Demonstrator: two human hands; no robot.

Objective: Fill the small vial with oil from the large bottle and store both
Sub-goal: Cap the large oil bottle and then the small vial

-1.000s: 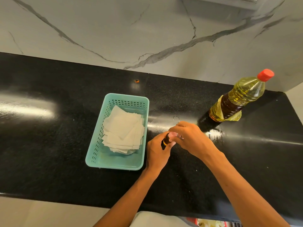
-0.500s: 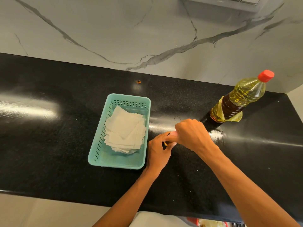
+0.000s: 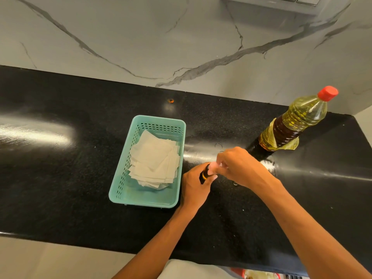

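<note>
A small dark vial with a yellow band stands out of my left hand, which grips its body just right of the basket. My right hand pinches the pale pink top of the vial with curled fingers. The large oil bottle, yellow oil, dark label and red cap, stands upright at the back right of the black counter, apart from both hands.
A teal plastic basket holding a stack of pale paper squares sits left of my hands. The black counter runs to a marble wall behind. A small orange speck lies near the wall. Oil smears shine near the bottle's base.
My right hand has turned a little at the vial's top, and the vial shows more between the hands. The bottle and basket have stayed put.
</note>
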